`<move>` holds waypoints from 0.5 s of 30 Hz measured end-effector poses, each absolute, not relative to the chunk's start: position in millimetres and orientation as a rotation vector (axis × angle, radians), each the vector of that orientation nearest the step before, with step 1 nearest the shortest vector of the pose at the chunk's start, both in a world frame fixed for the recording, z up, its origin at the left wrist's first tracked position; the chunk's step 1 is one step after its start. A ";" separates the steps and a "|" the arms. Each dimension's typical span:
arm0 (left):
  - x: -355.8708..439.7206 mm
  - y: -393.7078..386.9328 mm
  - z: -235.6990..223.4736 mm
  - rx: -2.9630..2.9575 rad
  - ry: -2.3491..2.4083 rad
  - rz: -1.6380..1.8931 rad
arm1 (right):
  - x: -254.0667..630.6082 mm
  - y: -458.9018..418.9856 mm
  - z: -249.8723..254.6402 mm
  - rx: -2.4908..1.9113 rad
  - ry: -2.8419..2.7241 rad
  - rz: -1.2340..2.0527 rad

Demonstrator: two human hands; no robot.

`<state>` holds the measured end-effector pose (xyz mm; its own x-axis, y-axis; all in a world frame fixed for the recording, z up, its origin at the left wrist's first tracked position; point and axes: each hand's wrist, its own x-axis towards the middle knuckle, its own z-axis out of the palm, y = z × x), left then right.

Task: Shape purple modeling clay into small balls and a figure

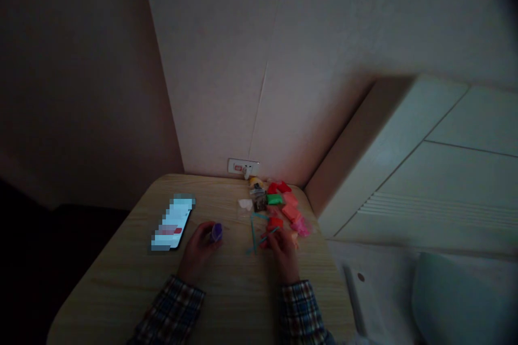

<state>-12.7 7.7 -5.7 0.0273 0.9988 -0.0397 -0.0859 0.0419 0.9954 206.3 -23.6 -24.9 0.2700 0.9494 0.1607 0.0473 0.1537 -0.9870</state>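
Note:
My left hand (199,247), near the middle of the table, has its fingers closed round a small purple item (217,232) with a pale, see-through edge. Whether it is a bag or a little cup I cannot tell. To the right, my right hand (284,252) pinches a thin teal stick (270,234) that slants above the tabletop. Two more teal sticks lie close by, one pointing away from me (253,233) and one crosswise (261,216). Red packets (275,223) sit just beyond my right fingers, partly hidden by them.
A phone (173,223) with a lit screen lies left on the wooden table (133,280). Small packets, including green (274,199), black (260,202), white (245,205) and pink (300,226), cluster at the back right. A wall socket (243,166) holds a plug behind them.

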 end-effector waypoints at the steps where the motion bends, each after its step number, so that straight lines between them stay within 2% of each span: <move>1: -12.7 8.0 -6.3 1.119 1.138 1.208 | 201.3 -23.5 -24.8 -1.280 -1.166 0.882; 3: -12.8 9.4 -8.3 1.108 1.133 1.216 | 190.9 -23.6 -23.3 -1.423 -1.347 0.764; 9: -12.9 10.2 -10.0 1.122 1.135 1.180 | 178.4 -16.0 -9.4 -1.791 -1.697 0.142; 15: -11.5 7.2 -3.9 1.120 1.138 1.176 | 181.8 -8.8 2.9 -2.056 -1.904 0.038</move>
<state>-11.5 7.2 -3.9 0.0461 0.9973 -0.0566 -0.0896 0.0606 0.9941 181.8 -8.8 2.9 0.1026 0.9731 0.2063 0.9641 -0.0463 -0.2615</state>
